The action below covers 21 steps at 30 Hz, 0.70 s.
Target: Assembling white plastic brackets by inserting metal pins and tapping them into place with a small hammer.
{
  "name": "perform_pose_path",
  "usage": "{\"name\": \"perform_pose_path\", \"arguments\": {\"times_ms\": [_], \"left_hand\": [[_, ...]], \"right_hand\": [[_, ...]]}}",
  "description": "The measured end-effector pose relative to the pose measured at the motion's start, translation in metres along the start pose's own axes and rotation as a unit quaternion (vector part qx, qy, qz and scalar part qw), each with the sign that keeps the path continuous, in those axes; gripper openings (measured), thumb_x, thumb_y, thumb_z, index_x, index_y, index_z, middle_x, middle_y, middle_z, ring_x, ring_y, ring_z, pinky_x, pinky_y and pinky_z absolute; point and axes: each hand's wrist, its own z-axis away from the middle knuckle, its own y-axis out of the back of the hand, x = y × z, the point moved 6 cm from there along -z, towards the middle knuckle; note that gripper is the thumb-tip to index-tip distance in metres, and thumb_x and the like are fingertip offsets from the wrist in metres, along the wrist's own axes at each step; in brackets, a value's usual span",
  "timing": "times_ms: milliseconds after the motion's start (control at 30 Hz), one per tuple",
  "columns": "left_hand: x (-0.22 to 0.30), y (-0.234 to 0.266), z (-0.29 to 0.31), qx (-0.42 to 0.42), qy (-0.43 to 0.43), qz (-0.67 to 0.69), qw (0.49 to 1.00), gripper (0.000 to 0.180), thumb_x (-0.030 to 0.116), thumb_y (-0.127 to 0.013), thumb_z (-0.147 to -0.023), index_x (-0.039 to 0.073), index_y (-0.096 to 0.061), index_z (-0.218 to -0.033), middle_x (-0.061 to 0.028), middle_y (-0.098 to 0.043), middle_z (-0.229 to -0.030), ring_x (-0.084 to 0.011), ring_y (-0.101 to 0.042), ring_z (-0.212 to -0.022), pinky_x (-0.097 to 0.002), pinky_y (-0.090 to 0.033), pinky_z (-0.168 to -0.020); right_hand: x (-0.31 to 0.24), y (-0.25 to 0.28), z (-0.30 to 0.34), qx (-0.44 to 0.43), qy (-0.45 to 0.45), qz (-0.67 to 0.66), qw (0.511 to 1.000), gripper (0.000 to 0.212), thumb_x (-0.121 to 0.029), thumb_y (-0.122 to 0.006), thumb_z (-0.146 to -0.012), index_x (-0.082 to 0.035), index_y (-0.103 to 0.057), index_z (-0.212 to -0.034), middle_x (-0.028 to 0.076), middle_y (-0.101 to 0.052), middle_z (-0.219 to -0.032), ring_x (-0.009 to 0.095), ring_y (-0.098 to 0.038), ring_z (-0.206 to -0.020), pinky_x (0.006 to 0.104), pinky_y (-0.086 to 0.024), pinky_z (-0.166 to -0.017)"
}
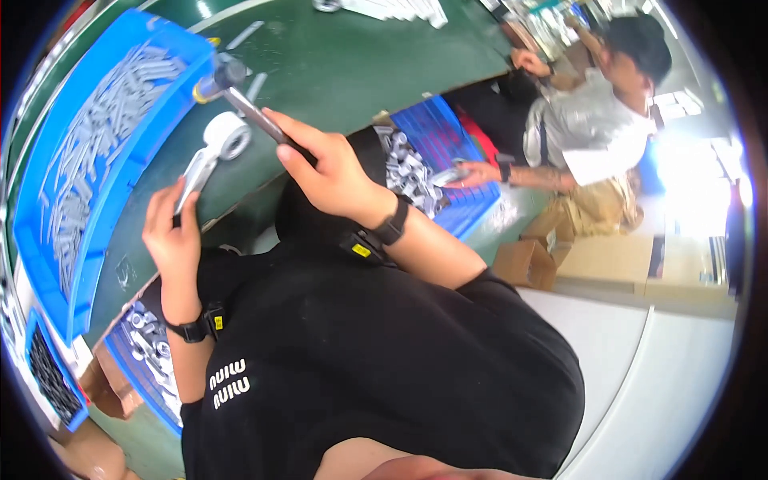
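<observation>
Ring-headed part [208, 155], light grey: over the counter [320, 72], just inside its near edge, between that edge and the big blue tray [126, 190]. Left hand [171, 230] grasps its tail, thumb against fingers. Right hand [340, 172] is wrapped round the handle of a hammer [254, 118], its head blurred, up beyond the ring and apart from it.

Tail grip probably keeps fingers clear of the ring end; right grip well back on the handle probably leaves the hammer head free. Can't tell if the part touches the counter.

Long axis is diagonal: tail at the left hand near the near edge, ring end pointing away from that edge, to upper right in view.

Outward: big tray runs toward the counter's far-left edge, loaded with metal strips [108, 120], likely there for easy left-side reach. More metal parts [408, 168] in the right-hand blue tray [432, 118] by the near edge; a co-worker's hand [478, 174] is over it.
</observation>
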Motion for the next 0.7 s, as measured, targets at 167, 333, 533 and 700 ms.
{"name": "perform_pose_path", "arguments": {"times_ms": [167, 333, 533, 700], "left_hand": [[-0.013, 0.043, 0.000, -0.137, 0.039, 0.023, 0.989, 0.025, -0.003, -0.075, -0.094, -0.002, -0.077, -0.119, -0.0156, -0.075, -0.106, -0.0265, -0.073, -0.097, -0.0333, -0.056, -0.089], [-0.105, 0.190, 0.052, -0.208, 0.223, 0.128, 0.944, 0.019, 0.006, -0.074, -0.096, -0.006, -0.075, -0.111, -0.0113, -0.073, -0.112, -0.0188, -0.066, -0.106, -0.0317, -0.050, -0.098], [-0.202, 0.292, 0.190, -0.139, 0.479, 0.271, 0.823, 0.042, 0.036, -0.073, -0.107, -0.002, -0.073, -0.124, -0.0113, -0.077, -0.113, -0.0192, -0.075, -0.096, -0.0349, -0.064, -0.076], [-0.306, 0.342, 0.390, 0.086, 0.622, 0.306, 0.716, 0.048, 0.038, -0.076, -0.105, 0.004, -0.066, -0.139, -0.0018, -0.075, -0.122, -0.0169, -0.073, -0.106, -0.0358, -0.064, -0.086]], "right_hand": [[0.066, 0.014, 0.024, 0.072, -0.121, -0.069, 0.988, 0.032, -0.007, -0.070, -0.106, -0.002, -0.069, -0.138, -0.004, -0.066, -0.094, 0.005, -0.057, -0.084, 0.0253, -0.049, -0.074], [0.081, 0.049, 0.008, 0.088, -0.212, -0.031, 0.973, 0.022, -0.009, -0.074, -0.103, -0.002, -0.072, -0.123, -0.008, -0.063, -0.085, 0.003, -0.053, -0.075, 0.0231, -0.043, -0.066], [0.097, 0.133, -0.059, 0.154, -0.121, 0.243, 0.950, 0.026, -0.012, -0.074, -0.091, 0.000, -0.074, -0.114, 0.019, -0.073, -0.089, 0.032, -0.071, -0.081, 0.0430, -0.057, -0.078], [0.131, 0.180, -0.133, 0.147, -0.071, 0.424, 0.891, 0.037, -0.010, -0.066, -0.087, 0.001, -0.074, -0.121, 0.027, -0.075, -0.116, 0.045, -0.072, -0.110, 0.0519, -0.058, -0.099]]}}
